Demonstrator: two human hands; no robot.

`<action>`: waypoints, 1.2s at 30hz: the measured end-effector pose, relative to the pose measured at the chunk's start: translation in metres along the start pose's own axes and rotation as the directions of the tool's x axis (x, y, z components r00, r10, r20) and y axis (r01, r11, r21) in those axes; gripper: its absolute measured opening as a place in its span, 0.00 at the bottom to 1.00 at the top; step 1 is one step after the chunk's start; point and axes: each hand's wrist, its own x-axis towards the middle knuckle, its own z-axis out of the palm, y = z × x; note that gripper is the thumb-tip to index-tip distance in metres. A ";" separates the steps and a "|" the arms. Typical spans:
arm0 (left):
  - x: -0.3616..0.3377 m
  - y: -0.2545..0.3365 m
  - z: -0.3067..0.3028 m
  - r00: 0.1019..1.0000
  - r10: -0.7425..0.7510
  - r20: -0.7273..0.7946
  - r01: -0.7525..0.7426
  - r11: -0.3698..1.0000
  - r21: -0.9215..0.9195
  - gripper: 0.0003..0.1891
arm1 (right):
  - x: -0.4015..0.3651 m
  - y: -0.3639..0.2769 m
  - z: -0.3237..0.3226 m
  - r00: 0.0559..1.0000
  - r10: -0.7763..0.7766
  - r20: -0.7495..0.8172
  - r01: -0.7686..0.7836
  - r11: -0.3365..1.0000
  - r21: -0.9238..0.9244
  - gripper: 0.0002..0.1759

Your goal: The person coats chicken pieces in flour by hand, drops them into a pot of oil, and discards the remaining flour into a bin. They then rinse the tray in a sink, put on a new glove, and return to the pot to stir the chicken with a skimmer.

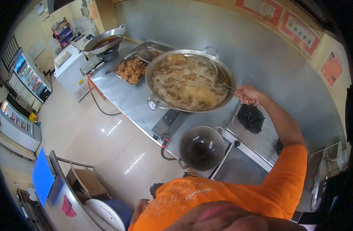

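My right hand (248,94) is closed around the thin wire-like handle of a metal utensil (231,89) at the right rim of a large wok (150,90). The utensil's far end is hidden in bubbling, foamy oil (184,82), where pale golden pieces (176,59) float. A round dial thermometer (152,104) sits at the wok's near left rim. Low beside my body hangs my left hand (142,204), away from the counter, its fingers mostly hidden.
Left of the wok stands a tray of browned fried pieces (131,70), with another wok (105,43) beyond it. Nearer me are an empty dark wok (202,148) and a gas burner (250,117). A hose (95,96) hangs over the counter edge.
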 end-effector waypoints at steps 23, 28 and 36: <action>-0.010 -0.001 -0.097 0.999 0.037 0.031 -0.033 0.993 -0.115 0.23 | -0.126 -0.039 0.050 0.904 -0.067 -0.423 0.070 0.998 -0.009 0.08; -0.013 -0.008 -0.124 0.983 -0.155 -0.098 0.146 0.985 -0.095 0.22 | -0.122 -0.071 0.064 0.875 -0.123 -0.469 -0.038 0.947 -0.320 0.08; -0.053 -0.006 -0.131 0.988 -0.130 -0.081 0.116 0.982 -0.152 0.22 | -0.100 -0.063 0.085 0.874 -0.396 -0.282 -0.109 0.406 -0.907 0.11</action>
